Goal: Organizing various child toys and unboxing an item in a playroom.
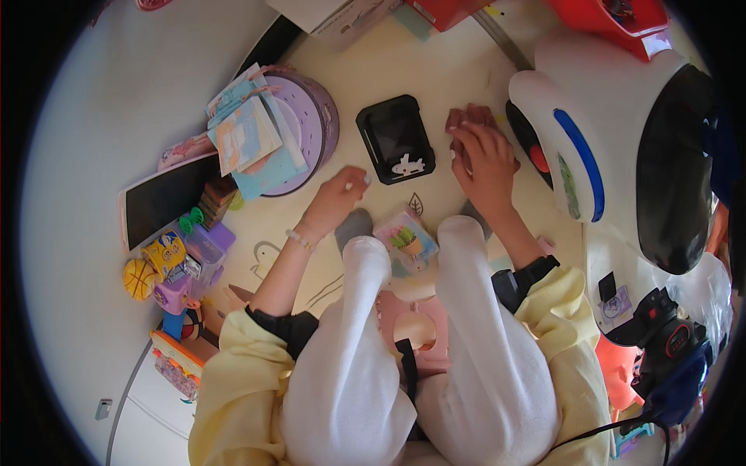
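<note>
In front of me on the pale table lies a black rectangular case (393, 131) with a glossy dark panel. A small white airplane-shaped piece (408, 166) rests on its near end. My left hand (342, 192) hovers near the case's lower left corner, fingers curled; a pale spot at its fingertip may be a nail, and whether it pinches anything is unclear. To the right of the case, my right hand (482, 152) bends its fingers over a reddish-brown object (481, 114), mostly covered, its kind not clear. A small box with a cactus picture (408, 237) sits between my knees.
At left stand a round lilac container (322, 116) with paper cards (247, 137) on it, a dark-screened tablet (166, 198) and several small toys (166, 253). A large white and black appliance-like object (606, 116) is at right. Boxes (349, 20) line the far edge.
</note>
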`<move>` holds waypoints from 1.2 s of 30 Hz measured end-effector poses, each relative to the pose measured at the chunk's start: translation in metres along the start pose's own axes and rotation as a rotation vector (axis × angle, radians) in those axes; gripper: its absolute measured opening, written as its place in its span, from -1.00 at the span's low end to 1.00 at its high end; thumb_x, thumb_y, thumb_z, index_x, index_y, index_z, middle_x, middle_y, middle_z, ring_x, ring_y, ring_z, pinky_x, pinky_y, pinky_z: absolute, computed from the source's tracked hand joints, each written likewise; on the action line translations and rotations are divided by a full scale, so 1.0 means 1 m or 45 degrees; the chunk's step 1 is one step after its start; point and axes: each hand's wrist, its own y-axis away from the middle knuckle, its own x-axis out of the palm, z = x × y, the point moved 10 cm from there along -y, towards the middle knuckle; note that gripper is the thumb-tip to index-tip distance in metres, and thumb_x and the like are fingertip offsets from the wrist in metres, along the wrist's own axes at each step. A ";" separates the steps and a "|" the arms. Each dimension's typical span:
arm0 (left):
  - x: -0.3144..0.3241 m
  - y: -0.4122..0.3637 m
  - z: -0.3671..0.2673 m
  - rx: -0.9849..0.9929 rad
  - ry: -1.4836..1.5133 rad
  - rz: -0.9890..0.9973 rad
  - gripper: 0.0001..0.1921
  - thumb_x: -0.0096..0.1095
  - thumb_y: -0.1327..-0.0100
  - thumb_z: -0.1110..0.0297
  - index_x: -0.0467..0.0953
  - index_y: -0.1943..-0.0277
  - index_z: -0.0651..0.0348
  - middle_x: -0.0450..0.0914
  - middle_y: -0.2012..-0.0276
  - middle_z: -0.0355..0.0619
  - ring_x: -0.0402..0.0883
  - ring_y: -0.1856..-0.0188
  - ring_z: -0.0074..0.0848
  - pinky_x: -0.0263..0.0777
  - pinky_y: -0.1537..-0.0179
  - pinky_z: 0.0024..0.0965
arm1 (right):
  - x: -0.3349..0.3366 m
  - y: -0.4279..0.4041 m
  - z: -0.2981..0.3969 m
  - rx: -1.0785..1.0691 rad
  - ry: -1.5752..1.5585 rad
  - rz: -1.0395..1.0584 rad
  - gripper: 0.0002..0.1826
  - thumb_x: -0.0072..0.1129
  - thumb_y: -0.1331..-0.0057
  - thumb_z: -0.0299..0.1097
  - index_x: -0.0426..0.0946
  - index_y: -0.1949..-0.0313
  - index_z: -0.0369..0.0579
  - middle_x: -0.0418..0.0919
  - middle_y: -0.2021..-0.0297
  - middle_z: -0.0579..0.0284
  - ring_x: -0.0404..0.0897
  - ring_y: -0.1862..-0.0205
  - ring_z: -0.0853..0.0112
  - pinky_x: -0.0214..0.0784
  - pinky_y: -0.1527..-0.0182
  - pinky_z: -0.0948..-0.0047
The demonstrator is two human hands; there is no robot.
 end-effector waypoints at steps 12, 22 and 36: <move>-0.008 -0.047 -0.018 0.454 0.102 -0.616 -0.73 0.08 -0.25 0.23 0.57 0.38 0.27 0.52 0.41 0.02 0.47 0.22 -0.24 0.33 0.14 -0.36 | 0.008 0.009 -0.034 0.101 -0.322 -0.149 -0.33 0.08 -0.04 -0.56 0.29 -0.20 0.13 0.30 -0.16 0.10 0.36 -0.11 0.09 0.25 -0.13 0.22; -0.002 -0.033 -0.022 0.546 0.353 -0.579 -0.80 -0.02 -0.32 0.32 0.44 0.12 0.26 0.48 0.26 0.00 0.44 0.22 -0.29 0.31 0.11 -0.39 | 0.046 -0.043 0.052 -0.167 -0.239 0.171 -0.53 0.26 0.06 -0.27 0.46 0.10 0.00 0.46 0.01 0.17 0.47 0.03 0.18 0.42 0.05 0.25; -0.030 -0.040 -0.052 0.476 0.524 -0.554 -0.84 -0.06 -0.35 0.38 0.33 0.08 0.24 0.53 0.24 -0.09 0.47 0.23 -0.47 0.34 0.15 -0.45 | 0.046 -0.028 0.104 -0.690 0.120 0.245 -0.75 0.20 0.07 -0.41 0.59 0.32 0.06 0.42 0.03 0.45 0.36 0.12 0.33 0.35 0.06 0.25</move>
